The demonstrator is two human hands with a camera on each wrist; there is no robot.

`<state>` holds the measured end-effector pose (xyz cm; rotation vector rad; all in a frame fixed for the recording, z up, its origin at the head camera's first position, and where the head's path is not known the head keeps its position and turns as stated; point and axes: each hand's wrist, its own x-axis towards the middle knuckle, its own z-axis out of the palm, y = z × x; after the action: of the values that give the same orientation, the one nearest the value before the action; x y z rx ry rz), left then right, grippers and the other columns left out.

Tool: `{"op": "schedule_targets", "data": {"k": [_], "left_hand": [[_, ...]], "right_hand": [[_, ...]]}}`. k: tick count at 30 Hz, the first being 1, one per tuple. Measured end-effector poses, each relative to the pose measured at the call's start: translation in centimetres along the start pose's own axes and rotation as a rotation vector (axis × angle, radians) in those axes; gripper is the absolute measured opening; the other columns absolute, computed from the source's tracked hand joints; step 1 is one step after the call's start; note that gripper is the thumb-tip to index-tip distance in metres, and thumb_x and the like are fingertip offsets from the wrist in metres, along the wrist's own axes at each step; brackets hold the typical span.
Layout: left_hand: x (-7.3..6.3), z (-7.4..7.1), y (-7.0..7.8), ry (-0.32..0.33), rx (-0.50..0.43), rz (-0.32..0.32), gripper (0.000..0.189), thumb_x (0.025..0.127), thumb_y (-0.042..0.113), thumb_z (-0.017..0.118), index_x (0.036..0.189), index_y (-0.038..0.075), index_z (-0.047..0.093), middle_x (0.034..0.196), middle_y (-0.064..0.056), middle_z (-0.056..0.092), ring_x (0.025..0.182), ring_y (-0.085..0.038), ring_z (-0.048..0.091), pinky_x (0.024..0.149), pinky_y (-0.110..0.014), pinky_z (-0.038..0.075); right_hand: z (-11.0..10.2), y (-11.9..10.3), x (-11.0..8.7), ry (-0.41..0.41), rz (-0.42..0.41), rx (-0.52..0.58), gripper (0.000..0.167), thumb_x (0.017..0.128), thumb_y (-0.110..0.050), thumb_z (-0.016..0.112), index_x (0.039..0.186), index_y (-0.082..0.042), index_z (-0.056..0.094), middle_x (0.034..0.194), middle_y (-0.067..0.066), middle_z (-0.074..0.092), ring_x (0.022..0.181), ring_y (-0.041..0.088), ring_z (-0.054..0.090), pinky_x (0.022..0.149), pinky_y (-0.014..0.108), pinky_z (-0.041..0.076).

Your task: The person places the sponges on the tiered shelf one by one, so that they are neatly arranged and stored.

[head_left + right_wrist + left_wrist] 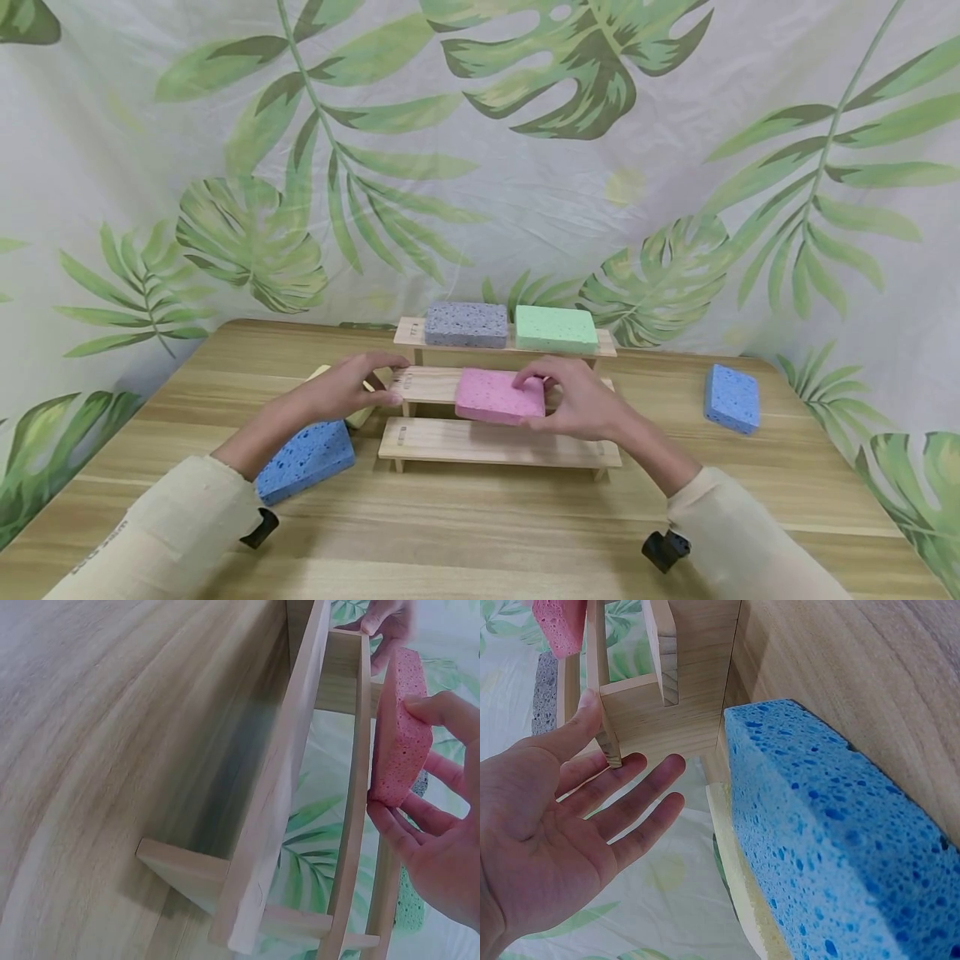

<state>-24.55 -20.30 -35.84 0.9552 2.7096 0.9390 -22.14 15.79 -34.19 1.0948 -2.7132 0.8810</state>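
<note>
A pink sponge [495, 394] lies over the middle step of a three-tier wooden stand [498, 442]. My right hand [573, 398] grips its right end, and in the right wrist view the thumb presses one face of the sponge [401, 742] while the other fingers curl round its end. At the left end of the same step is my left hand [348, 387], its thumb and index finger astride the board and the other fingers spread, as the left wrist view shows. A grey sponge [465, 325] and a green sponge [555, 329] sit side by side on the top step.
A large speckled blue sponge [311, 458] lies left of the stand, beside a pale yellow sponge [360, 417] partly hidden by the left hand. Another blue sponge [731, 398] rests far right on the wooden table [480, 542]. A leaf-patterned cloth [525, 208] hangs behind.
</note>
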Motion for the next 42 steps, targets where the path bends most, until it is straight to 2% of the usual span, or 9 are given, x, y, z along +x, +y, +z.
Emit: {"op": "schedule_targets", "data": {"k": [16,22,33,42], "left_hand": [[0.0,0.0,0.1,-0.001,-0.006,-0.022,0.052,0.099,0.014,0.072,0.141,-0.01,0.054,0.141,-0.033,0.055,0.102,-0.041,0.072,0.086,-0.047,0.061],[0.0,0.0,0.1,0.0,-0.012,-0.019,0.051,0.099,0.013,0.072,0.14,-0.011,0.054,0.14,-0.034,0.055,0.101,-0.041,0.072,0.085,-0.046,0.061],[0.0,0.0,0.1,-0.001,-0.019,-0.017,0.052,0.099,0.014,0.072,0.141,-0.012,0.053,0.142,-0.035,0.054,0.101,-0.041,0.072,0.086,-0.047,0.061],[0.0,0.1,0.0,0.004,-0.016,-0.014,0.052,0.099,0.014,0.072,0.14,-0.012,0.054,0.141,-0.035,0.054,0.101,-0.04,0.072,0.086,-0.047,0.061]], "right_hand": [[1.1,-1.0,1.3,0.059,0.0,0.042,0.036,0.08,-0.017,0.087,0.112,-0.006,0.075,0.121,0.01,0.073,0.11,0.027,0.067,0.095,0.044,0.056],[1.5,-1.4,1.9,0.071,0.015,0.027,0.036,0.078,-0.02,0.088,0.109,-0.009,0.075,0.118,0.01,0.07,0.108,0.029,0.066,0.094,0.045,0.056],[2.4,-1.8,3.0,0.069,0.061,0.002,0.034,0.077,-0.018,0.089,0.106,-0.009,0.075,0.119,0.011,0.07,0.11,0.031,0.065,0.097,0.047,0.055],[2.4,-1.8,3.1,0.01,0.064,-0.036,0.034,0.082,-0.019,0.088,0.111,-0.006,0.074,0.124,0.011,0.071,0.119,0.033,0.065,0.105,0.048,0.051]]}}
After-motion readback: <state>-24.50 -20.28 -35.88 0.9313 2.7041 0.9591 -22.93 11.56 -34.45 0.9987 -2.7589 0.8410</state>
